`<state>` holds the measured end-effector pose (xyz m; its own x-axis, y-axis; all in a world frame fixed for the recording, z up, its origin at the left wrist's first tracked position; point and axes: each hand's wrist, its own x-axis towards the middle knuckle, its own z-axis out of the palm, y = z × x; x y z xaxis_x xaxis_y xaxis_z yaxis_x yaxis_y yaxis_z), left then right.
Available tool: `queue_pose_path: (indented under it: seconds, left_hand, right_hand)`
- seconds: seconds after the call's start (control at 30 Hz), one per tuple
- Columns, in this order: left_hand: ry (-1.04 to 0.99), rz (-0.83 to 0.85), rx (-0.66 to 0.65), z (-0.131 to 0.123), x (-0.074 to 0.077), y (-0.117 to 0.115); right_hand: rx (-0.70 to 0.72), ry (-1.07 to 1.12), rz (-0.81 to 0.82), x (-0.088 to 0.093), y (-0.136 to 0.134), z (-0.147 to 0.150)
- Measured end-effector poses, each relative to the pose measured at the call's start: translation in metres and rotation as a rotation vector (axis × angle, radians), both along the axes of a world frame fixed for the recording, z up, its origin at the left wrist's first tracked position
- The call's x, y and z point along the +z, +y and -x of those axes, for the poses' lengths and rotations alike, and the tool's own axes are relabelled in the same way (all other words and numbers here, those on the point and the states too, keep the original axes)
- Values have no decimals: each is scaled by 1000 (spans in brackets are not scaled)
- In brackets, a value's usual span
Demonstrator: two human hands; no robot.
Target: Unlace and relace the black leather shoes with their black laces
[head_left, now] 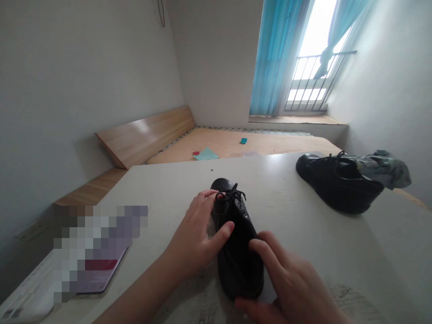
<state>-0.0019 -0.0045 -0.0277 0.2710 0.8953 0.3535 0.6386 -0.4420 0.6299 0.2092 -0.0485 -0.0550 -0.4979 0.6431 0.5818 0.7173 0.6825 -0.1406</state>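
Note:
A black lace-up shoe (236,234) lies on the pale table (297,216), toe pointing away from me. My left hand (195,238) rests against its left side, fingers curved by the laces and thumb pressed on the upper. At the heel end, my right hand (286,279) wraps the shoe with its fingers over the top and thumb below.
A second black shoe (337,182) lies at the table's right, with a grey-green cloth (384,168) tucked at its opening. A booklet (94,270) sits at the table's left edge. Beyond are a bare wooden bed platform (236,144), small coloured items and a barred window (313,76).

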Motion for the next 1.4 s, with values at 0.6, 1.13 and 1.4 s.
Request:
queue_pose_path:
  seconds: [0.6, 1.13, 1.4]
  left_hand:
    - [-42, -12, 35, -2, 12, -3]
    - [-51, 9, -33, 0, 14, -1]
    - [48, -126, -32, 4, 15, -2]
  right_hand:
    - [227, 349, 690, 24, 89, 16]
    - [409, 1622, 1409, 50, 121, -30]
    - [460, 1437, 1478, 35, 114, -17]
